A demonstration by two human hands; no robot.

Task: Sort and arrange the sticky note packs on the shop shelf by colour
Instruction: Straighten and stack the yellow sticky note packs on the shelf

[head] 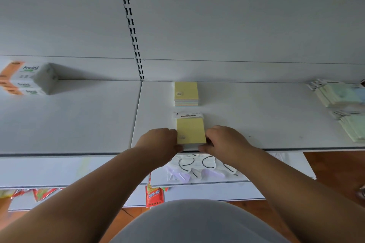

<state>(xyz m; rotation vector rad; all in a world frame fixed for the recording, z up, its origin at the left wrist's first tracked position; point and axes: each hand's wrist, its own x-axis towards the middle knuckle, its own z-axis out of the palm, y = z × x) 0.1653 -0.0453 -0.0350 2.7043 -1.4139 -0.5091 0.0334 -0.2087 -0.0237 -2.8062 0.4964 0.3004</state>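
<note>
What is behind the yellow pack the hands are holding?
Behind the yellow pack sits a pastel stack with a yellow top, then the shelf's back wall. Whatever lies under either is covered.

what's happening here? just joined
A person is sorting sticky notes on a white shelf. Both hands, left hand and right hand, grip the sides of a yellow pack at the shelf's front edge. Behind it sits a multicolour stack with a yellow top. Green packs are piled at the far right, and tissue boxes stand far left.
</note>
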